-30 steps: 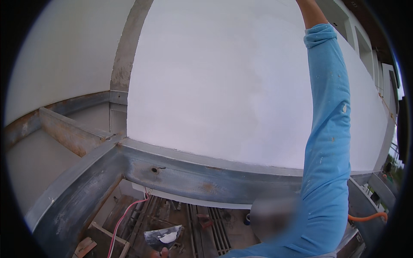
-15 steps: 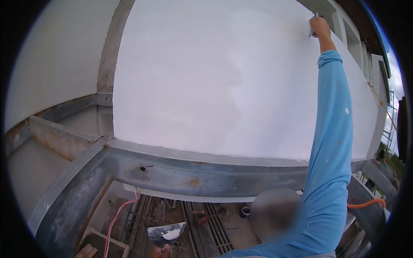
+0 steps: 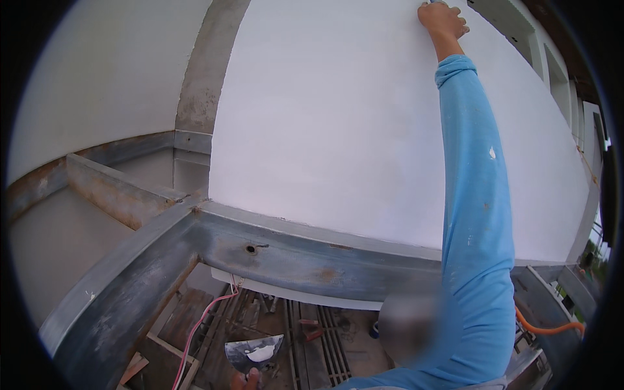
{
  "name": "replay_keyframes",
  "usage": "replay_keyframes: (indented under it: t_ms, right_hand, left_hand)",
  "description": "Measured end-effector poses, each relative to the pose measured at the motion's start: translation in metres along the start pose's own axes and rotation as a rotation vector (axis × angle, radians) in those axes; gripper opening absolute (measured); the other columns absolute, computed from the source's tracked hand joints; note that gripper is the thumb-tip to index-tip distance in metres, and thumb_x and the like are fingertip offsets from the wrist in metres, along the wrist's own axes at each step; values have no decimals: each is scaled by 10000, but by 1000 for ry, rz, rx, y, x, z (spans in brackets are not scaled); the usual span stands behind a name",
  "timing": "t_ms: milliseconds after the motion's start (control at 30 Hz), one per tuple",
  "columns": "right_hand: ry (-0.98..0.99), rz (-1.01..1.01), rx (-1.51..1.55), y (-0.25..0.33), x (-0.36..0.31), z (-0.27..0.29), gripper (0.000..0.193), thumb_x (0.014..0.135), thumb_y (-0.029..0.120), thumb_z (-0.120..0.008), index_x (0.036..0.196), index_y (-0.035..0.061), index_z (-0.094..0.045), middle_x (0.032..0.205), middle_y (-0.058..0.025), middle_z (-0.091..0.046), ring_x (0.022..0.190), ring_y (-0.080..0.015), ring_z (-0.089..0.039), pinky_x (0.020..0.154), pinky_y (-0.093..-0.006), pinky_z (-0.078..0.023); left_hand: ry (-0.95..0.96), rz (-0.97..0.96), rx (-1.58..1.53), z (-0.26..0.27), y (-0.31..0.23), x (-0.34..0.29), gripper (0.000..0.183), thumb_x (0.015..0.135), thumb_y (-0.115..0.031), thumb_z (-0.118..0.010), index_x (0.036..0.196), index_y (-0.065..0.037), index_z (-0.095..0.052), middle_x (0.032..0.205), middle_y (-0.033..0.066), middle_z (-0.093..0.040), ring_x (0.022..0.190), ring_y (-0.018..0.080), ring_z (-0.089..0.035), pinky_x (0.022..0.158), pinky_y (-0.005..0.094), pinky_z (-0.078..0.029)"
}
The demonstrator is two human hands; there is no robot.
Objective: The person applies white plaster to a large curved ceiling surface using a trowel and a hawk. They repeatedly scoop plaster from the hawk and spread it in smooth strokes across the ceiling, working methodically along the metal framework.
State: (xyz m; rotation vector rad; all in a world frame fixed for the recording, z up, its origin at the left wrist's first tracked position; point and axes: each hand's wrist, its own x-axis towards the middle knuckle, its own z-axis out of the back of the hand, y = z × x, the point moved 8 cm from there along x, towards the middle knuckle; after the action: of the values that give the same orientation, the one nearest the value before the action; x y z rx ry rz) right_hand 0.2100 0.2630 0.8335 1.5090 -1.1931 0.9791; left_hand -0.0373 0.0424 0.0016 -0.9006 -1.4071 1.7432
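Observation:
Low in the picture, my left hand (image 3: 246, 380) grips a wide putty knife (image 3: 239, 348) with a dab of white putty (image 3: 261, 353) on its blade. My right arm, in a paint-spotted blue sleeve, stretches up to the white wall (image 3: 325, 117). At the top edge, my right hand (image 3: 444, 21) is closed round a second putty knife; only a bluish bit of it shows now, the rest being cut off or hidden by the fingers. Its blade showed against the wall in the earlier frame.
Steel beams (image 3: 312, 260) run below the wall and off to the left. Beneath them lie metal bars (image 3: 318, 351), a pink cable (image 3: 201, 318) and a reddish tool (image 3: 311, 330). An orange hose (image 3: 549, 328) hangs at right. A blurred patch (image 3: 413, 325) hides part of the ground.
My right hand has moved left and up along the wall with its putty knife. The wall and beams have shifted right in view. My left hand stays nearly in place.

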Motion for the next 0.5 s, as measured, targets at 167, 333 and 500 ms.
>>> replay_keyframes:
  t_ms: [167, 333, 500]
  right_hand:
    - [42, 108, 208, 86, -27, 16, 458, 919, 349, -559, 1256, 45, -619, 1402, -216, -493, 1283, -449, -449, 1051, -615, -333]
    - [-72, 282, 268, 178, -72, 22, 476, 919, 383, -563, 1242, 41, -631, 1315, -207, -544, 1246, -413, -484, 1044, -586, -359]
    - [2, 590, 244, 202, -99, 39, 316, 945, 229, -507, 1137, 36, -666, 1135, -206, -637, 1077, -391, -602, 940, -572, -447]
  left_hand:
    - [3, -12, -65, 2, 30, 3, 571, 953, -438, -622, 1301, 10, -561, 1235, 163, -621, 1106, 277, -556, 960, 383, -415]
    - [-57, -32, -172, -3, 57, 3, 491, 955, -441, -622, 1186, -8, -608, 950, 77, -650, 863, 202, -569, 784, 365, -447]
    - [18, -48, -229, -17, 31, 4, 430, 967, -435, -602, 1079, -21, -623, 802, 33, -607, 736, 157, -535, 676, 348, -431]
